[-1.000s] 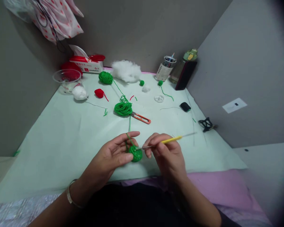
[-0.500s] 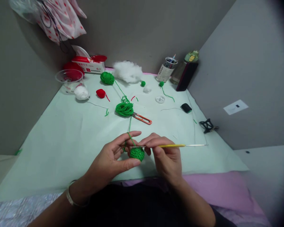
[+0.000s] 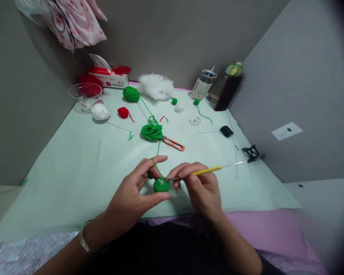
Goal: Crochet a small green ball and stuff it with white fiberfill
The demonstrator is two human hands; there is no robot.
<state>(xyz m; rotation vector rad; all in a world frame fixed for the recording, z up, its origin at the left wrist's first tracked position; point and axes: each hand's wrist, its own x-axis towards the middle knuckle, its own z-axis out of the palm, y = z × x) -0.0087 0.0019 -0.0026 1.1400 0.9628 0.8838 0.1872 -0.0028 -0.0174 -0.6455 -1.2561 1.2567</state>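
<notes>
Between the thumb and fingers of my left hand (image 3: 136, 189) is a small round green crochet piece (image 3: 161, 186). Green yarn (image 3: 158, 151) runs over my raised left index finger and back to a loose green yarn bundle (image 3: 151, 131). My right hand (image 3: 202, 189) is closed in a pen-like grip on a crochet hook (image 3: 208, 170) with a yellow handle. The hook's left metal end meets the top of the crochet piece; its other end points out to the right. Orange thread snips (image 3: 173, 143) lie beside the yarn bundle.
Farther back are a green yarn ball (image 3: 131, 94), white stuffing (image 3: 156, 87), a red piece (image 3: 122, 112), a white yarn ball (image 3: 100, 112) and a plastic tub (image 3: 86, 97). At right stand a pen holder (image 3: 203, 84), a bottle (image 3: 222, 86) and a black stand (image 3: 251, 152).
The hook has tilted, its right end rising, and its left tip has moved down onto the green crochet piece. The piece has shifted slightly left with my left fingers.
</notes>
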